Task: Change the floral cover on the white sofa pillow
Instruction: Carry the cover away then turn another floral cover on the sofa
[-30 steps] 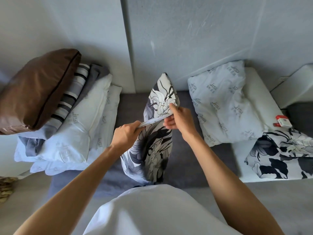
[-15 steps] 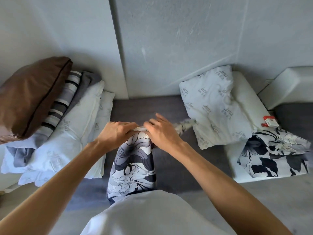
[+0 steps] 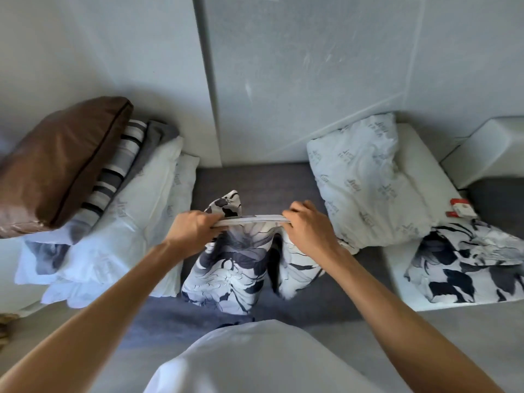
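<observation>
At the far left, one brown cushion (image 3: 56, 163) lies on top of a stack: beneath it one striped pillow (image 3: 119, 171), one grey one (image 3: 154, 137), and two white printed pillows (image 3: 136, 222) leaning against each other on the grey sofa seat (image 3: 255, 180).

In the middle, near the person, stands the floral-covered pillow (image 3: 235, 268), upright on the seat, its pale zipper edge (image 3: 252, 219) stretched level between two hands. The left hand (image 3: 192, 231) clenches the left end of that edge, fingers curled over the fabric, with one corner of the cover (image 3: 226, 204) poking up just beyond it. The right hand (image 3: 309, 228) grips the right end in the same way, knuckles up. The cover sags in two lobes below the edge.

To the right, one more white printed pillow (image 3: 365, 180) leans against the wall, touching a white block cushion (image 3: 425, 171). On that cushion, nearer, lies one loose floral cover (image 3: 467, 262), crumpled flat. Just beyond it sits one small red and white pack (image 3: 460, 209).
</observation>
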